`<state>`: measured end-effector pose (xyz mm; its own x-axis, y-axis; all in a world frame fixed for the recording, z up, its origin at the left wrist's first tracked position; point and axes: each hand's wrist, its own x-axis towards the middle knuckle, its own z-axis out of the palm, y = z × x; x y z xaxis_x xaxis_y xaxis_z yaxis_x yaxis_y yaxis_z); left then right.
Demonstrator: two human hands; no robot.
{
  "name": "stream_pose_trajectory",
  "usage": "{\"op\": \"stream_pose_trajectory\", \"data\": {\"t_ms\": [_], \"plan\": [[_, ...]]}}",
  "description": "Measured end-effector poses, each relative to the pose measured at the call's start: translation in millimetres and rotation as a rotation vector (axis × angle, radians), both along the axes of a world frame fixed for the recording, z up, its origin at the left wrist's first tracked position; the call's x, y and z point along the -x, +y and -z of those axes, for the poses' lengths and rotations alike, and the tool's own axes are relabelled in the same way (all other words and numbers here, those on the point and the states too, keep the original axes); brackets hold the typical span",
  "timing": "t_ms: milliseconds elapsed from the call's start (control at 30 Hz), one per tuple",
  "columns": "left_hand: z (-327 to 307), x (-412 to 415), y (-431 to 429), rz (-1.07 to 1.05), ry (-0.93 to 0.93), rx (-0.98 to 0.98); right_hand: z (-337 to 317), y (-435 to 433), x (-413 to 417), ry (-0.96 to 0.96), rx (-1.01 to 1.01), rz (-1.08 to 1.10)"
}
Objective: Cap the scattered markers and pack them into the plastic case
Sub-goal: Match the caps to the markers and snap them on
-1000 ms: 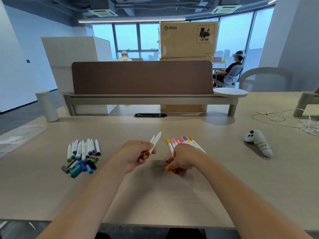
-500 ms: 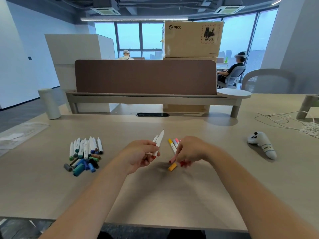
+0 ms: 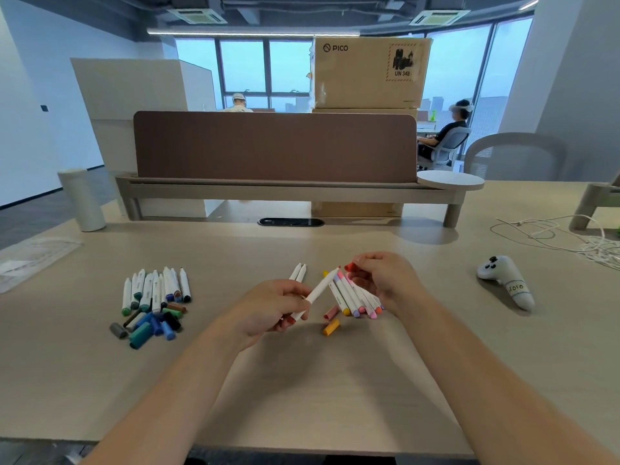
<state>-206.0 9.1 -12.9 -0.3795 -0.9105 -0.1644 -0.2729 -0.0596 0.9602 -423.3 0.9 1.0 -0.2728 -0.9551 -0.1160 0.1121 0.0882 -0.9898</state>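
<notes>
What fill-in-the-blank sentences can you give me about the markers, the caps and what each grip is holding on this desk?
The cap pinched by the right grip is ____.
The left grip holds a marker with a ____ barrel.
Of the two loose caps lying between the grips, the nearer cap is ____.
The cardboard box behind the divider is printed with the word ____.
Missing words: red, white, orange, PICO.
</notes>
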Motion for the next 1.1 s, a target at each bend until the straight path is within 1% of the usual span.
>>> {"op": "stream_pose_trajectory", "data": {"t_ms": [400,567,600,700,800,967,1100], "plan": [[4.3,3.6,-3.6,0.007,-0.053,0.030,6.6,-3.7,-1.9,0.100,0.003,-0.064],[6.3,7.3,-5.9,-0.029,-0.074,0.076,9.3,-1.5,-8.4,0.300,0.018,-0.081],[6.8,8.6,-6.7,-0.050,-0.081,0.100,10.9,-1.3,-10.2,0.313,0.020,-0.082],[8.1,11.7,-9.8,-0.097,-0.145,0.186,17.5,-2.1,-15.3,0.262,0.024,-0.064],[10.1,14.8,-12.1,-0.103,-0.115,0.196,21.6,-6.8,-18.4,0.225,0.039,-0.029],[11.4,22.7,-18.7,-0.117,-0.069,0.160,17.7,-20.2,-21.7,0.341,0.097,-0.035],[6.0,21.5,-30.3,-0.116,-0.082,0.148,15.4,-40.2,-21.9,0.363,0.055,-0.080]]}}
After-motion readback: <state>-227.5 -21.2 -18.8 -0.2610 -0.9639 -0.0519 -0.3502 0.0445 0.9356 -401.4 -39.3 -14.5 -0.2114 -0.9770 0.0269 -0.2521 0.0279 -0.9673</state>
